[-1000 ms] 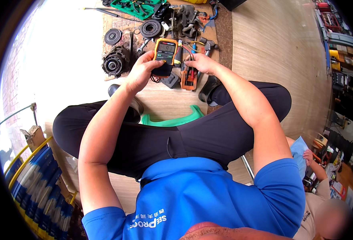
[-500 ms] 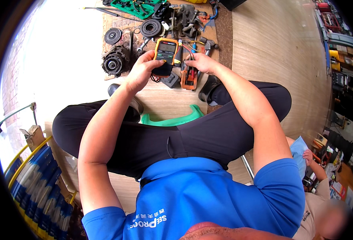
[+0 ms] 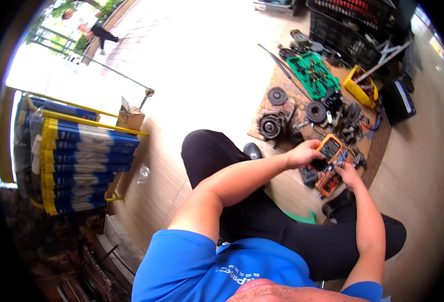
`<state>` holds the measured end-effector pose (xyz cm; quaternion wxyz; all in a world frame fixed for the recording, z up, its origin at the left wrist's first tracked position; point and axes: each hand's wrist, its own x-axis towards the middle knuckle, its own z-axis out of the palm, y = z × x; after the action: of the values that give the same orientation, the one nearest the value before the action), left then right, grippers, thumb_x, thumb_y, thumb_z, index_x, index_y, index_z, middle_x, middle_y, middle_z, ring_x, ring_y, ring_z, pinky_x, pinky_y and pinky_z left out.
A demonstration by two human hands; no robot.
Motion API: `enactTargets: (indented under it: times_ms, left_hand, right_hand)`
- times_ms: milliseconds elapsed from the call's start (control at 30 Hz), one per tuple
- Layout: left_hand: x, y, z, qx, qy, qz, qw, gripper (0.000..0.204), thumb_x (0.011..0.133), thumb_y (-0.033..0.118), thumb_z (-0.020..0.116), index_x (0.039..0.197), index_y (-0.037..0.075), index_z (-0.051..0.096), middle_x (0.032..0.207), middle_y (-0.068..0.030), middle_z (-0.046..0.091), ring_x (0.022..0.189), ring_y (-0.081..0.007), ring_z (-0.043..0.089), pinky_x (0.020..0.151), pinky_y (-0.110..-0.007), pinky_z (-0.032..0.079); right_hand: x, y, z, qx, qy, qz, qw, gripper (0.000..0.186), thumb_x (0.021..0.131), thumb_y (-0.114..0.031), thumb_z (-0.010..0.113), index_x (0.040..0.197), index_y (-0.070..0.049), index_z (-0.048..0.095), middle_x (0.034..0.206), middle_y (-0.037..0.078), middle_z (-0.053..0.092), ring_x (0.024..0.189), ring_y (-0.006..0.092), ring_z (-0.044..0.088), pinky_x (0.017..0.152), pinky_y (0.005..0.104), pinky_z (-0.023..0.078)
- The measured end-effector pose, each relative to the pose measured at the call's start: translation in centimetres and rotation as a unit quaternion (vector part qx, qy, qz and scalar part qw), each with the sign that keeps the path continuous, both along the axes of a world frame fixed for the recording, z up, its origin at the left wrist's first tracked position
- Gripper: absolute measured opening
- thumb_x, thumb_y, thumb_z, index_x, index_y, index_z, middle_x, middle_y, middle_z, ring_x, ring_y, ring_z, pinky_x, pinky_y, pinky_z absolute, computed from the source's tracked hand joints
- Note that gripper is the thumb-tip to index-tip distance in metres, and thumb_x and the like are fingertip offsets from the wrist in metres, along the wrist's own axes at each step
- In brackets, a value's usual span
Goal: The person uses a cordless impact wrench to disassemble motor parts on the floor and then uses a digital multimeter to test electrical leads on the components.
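My left hand (image 3: 304,154) is closed round a handheld multimeter (image 3: 332,146) with an orange-yellow rim and a dark screen, held tilted above the board. Just beyond the meter's lower end, my right hand (image 3: 348,174) has its fingers pinched on thin test leads; their tips are too small to make out. Below the hands lies an orange tool (image 3: 327,185), with a dark grey block (image 3: 309,175) beside it. A grimy round machine part with a pulley face (image 3: 271,126) sits to the left, near a black ring pulley (image 3: 315,111) and a flat black disc (image 3: 277,95).
A green tool case (image 3: 310,75) lies open at the far side, with a yellow bin (image 3: 359,88) and black crates (image 3: 332,38) beyond. A rack of blue-and-yellow packages (image 3: 89,166) stands at left. Something green (image 3: 300,217) lies by my legs. A person walks outside (image 3: 101,34).
The view has swung left, so the board and hands appear farther right and the rack shows fully. The meter stays in my left hand; my right hand is now closer to its lower end.
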<state>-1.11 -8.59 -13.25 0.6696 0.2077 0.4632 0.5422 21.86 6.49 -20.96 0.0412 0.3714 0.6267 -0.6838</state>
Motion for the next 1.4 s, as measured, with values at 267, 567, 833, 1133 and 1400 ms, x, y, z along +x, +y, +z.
enactTargets:
  times_ms: [267, 567, 833, 1133, 1400]
  left_hand:
    - [0.1, -0.8, 1.6, 0.003, 0.007, 0.008, 1.000, 0.023, 0.083, 0.005, 0.062, 0.105, -0.001, 0.056, 0.090, -0.0066, 0.062, 0.078, -0.0157, 0.062, 0.067, -0.032, 0.055]
    - [0.0, -0.4, 1.0, 0.007, 0.020, -0.012, 1.000, 0.024, 0.086, 0.006, 0.060, 0.109, 0.001, 0.055, 0.088, -0.0060, 0.062, 0.072, -0.0149, 0.064, 0.061, -0.030, 0.056]
    - [-0.1, -0.5, 0.8, 0.006, 0.014, -0.015, 1.000, 0.024, 0.085, 0.006, 0.062, 0.108, -0.001, 0.055, 0.091, -0.0072, 0.062, 0.080, -0.0173, 0.064, 0.067, -0.033, 0.057]
    - [-0.4, -1.0, 1.2, -0.004, -0.004, -0.022, 1.000, 0.027, 0.088, 0.006, 0.058, 0.114, 0.001, 0.054, 0.094, -0.0088, 0.065, 0.082, -0.0199, 0.068, 0.069, -0.034, 0.059]
    - [-0.7, 1.1, -1.0, 0.023, 0.026, -0.063, 0.997, 0.031, 0.087, 0.008, 0.060, 0.117, 0.002, 0.055, 0.095, -0.0084, 0.067, 0.067, -0.0174, 0.066, 0.051, -0.027, 0.054]
  right_hand:
    - [0.0, 0.3, -0.3, -0.019, -0.018, -0.020, 0.999, 0.004, 0.094, -0.008, 0.059, 0.093, -0.006, 0.061, 0.079, 0.000, 0.064, 0.070, 0.0089, 0.059, 0.066, 0.0245, 0.048]
    - [0.1, 0.4, 0.1, -0.037, -0.020, -0.016, 0.999, 0.003, 0.094, -0.010, 0.059, 0.094, -0.006, 0.060, 0.081, 0.000, 0.063, 0.069, 0.0109, 0.061, 0.061, 0.0262, 0.050]
    - [-0.2, 0.2, 0.3, -0.019, -0.023, -0.013, 0.999, 0.007, 0.094, -0.008, 0.057, 0.088, -0.006, 0.060, 0.079, 0.003, 0.067, 0.070, 0.0135, 0.064, 0.064, 0.0277, 0.052]
    - [-0.5, 0.1, -0.9, -0.005, -0.038, 0.000, 0.999, 0.006, 0.094, -0.009, 0.059, 0.096, -0.004, 0.061, 0.082, 0.003, 0.065, 0.074, 0.0126, 0.062, 0.071, 0.0283, 0.051]
    - [1.0, 2.1, -2.8, 0.187, -0.079, 0.094, 0.975, 0.021, 0.092, -0.026, 0.061, 0.100, -0.006, 0.061, 0.088, 0.009, 0.067, 0.081, 0.0184, 0.061, 0.075, 0.0361, 0.048]
